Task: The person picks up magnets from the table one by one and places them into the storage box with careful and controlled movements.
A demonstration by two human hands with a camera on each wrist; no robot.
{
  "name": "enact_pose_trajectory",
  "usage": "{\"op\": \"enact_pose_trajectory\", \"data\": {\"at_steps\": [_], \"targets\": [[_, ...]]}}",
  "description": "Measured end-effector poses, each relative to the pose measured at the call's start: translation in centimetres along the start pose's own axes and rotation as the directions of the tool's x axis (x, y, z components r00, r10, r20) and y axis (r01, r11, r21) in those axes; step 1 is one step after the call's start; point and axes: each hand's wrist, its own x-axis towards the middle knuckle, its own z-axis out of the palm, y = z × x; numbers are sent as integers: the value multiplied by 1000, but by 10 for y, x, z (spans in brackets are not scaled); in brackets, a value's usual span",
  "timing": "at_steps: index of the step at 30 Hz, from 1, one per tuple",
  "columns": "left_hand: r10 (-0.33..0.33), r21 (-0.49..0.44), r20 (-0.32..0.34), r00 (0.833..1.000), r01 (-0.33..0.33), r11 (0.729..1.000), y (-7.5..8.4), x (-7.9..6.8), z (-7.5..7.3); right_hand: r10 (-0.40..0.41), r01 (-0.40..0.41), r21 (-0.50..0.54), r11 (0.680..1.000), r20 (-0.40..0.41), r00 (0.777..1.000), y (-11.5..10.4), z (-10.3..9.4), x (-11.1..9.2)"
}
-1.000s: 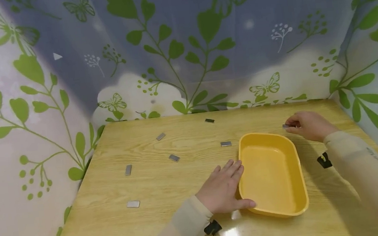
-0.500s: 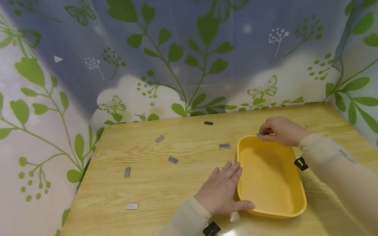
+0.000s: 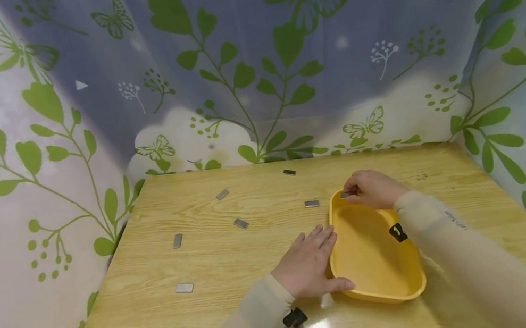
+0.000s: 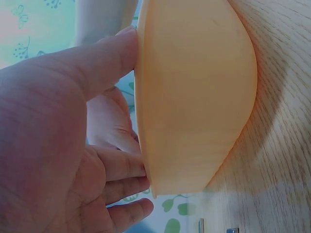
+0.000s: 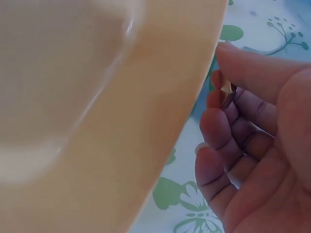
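A small flat grey metal block (image 3: 345,195) is pinched between the thumb and fingers of my right hand (image 3: 373,188), over the far rim of a yellow plastic basin (image 3: 373,248). In the right wrist view, one shiny end of the metal block (image 5: 227,93) shows between thumb and fingers, beside the basin's edge. My left hand (image 3: 308,263) rests along the basin's left side with its fingers straight. The left wrist view has its thumb and fingertips at the rim of the basin wall (image 4: 194,97).
Several similar blocks lie spread over the wooden table (image 3: 145,326), including one block (image 3: 312,203) just left of the basin and another block (image 3: 184,287) at the front left. A dark block (image 3: 289,172) lies near the back edge. Patterned curtain (image 3: 234,71) surrounds the table.
My right hand has carried its block leftward from the table right of the basin to above the basin's far rim. My left hand has stayed at the basin's side.
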Motion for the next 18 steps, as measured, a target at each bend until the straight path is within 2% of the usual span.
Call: {"op": "enact_pose_trajectory", "data": {"at_steps": [12, 18], "targets": [[4, 25, -18, 1000, -3, 1000, -1, 1, -1, 68, -68, 36, 997, -4, 998, -2, 24, 3], [-6, 23, -7, 1000, 6, 1000, 0, 1, 2, 101, -102, 48, 994, 29, 995, -4, 38, 3]]}}
